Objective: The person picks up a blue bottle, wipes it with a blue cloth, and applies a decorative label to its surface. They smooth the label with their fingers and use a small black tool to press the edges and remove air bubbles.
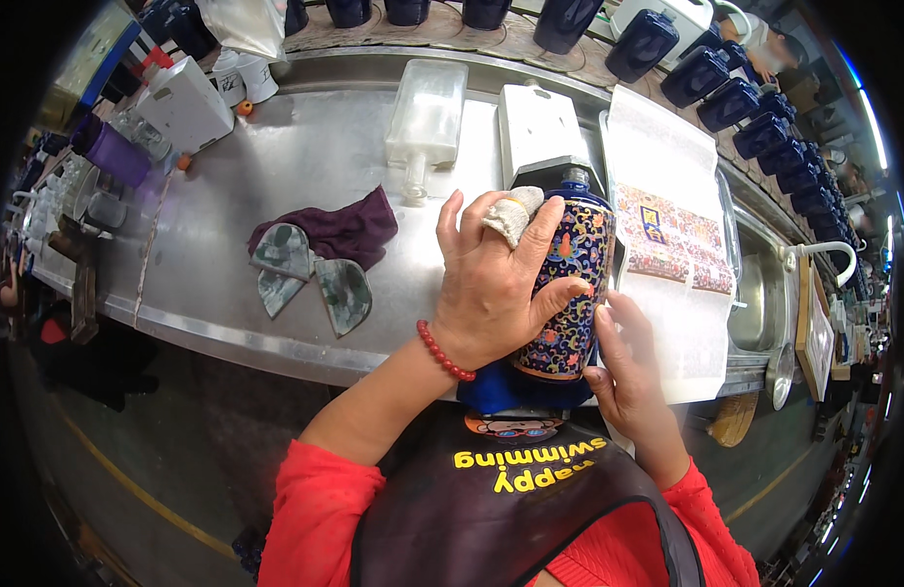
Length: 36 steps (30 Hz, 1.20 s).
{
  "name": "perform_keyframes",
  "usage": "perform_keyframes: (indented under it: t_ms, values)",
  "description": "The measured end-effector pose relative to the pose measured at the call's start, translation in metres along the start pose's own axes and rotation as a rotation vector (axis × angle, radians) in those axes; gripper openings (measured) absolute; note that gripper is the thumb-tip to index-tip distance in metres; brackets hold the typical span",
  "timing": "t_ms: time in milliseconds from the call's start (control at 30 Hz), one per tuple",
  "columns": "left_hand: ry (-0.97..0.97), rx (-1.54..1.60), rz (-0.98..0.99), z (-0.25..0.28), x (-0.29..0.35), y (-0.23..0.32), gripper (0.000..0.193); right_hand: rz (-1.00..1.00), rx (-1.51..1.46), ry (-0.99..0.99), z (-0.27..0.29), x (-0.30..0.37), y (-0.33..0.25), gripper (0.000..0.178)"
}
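Observation:
A dark blue glass bottle with a colourful floral pattern stands tilted at the counter's front edge, neck pointing away from me. My left hand reaches over its left side with fingers spread, the index finger and thumb lying on the patterned face. A whitish cloth wrap covers one of its fingers. My right hand is at the bottle's lower right side, its fingers along the edge and partly blurred. Under the bottle's base shows a blue support. Right of the bottle lies a large paper sheet with printed floral decals.
On the metal counter are a clear bottle, a white box-like block, a maroon cloth and several green mottled pads. Several blue bottles line the back. A sink lies at the right.

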<state>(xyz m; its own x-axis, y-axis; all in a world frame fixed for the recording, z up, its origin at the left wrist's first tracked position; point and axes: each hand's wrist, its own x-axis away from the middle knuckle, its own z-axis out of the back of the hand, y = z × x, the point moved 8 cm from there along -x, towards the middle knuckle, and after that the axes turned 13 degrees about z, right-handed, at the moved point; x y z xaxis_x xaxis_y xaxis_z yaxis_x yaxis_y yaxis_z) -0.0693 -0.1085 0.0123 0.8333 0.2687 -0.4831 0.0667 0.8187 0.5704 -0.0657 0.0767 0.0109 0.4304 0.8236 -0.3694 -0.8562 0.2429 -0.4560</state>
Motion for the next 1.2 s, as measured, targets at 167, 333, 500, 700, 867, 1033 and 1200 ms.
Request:
perform_keyframes:
  t_ms: [167, 333, 500, 700, 867, 1033, 1200]
  values:
    - [-0.016, 0.116, 0.054, 0.0, -0.002, -0.004, 0.075, -0.025, -0.037, -0.017, -0.001, 0.002, 0.002, 0.065]
    - [-0.007, 0.084, 0.032, 0.0, -0.003, -0.002, 0.074, -0.067, -0.1, -0.059, -0.004, 0.005, 0.006, 0.058]
    - [0.001, 0.04, 0.028, -0.001, -0.002, 0.0, 0.073, -0.062, -0.098, -0.062, -0.004, 0.006, 0.006, 0.059]
    - [0.029, 0.092, 0.023, 0.003, -0.003, 0.0, 0.065, -0.013, -0.042, -0.038, 0.005, 0.002, 0.005, 0.064]
    - [-0.016, 0.324, 0.086, 0.003, -0.016, -0.013, 0.048, 0.038, 0.091, 0.059, 0.043, -0.014, 0.022, 0.07]
    - [0.034, 0.306, 0.053, 0.008, -0.015, -0.014, 0.041, 0.104, 0.197, -0.033, 0.059, -0.056, 0.031, 0.069]
    - [0.033, 0.266, 0.035, 0.013, -0.011, -0.012, 0.037, 0.216, 0.287, -0.161, 0.045, -0.108, 0.023, 0.068]
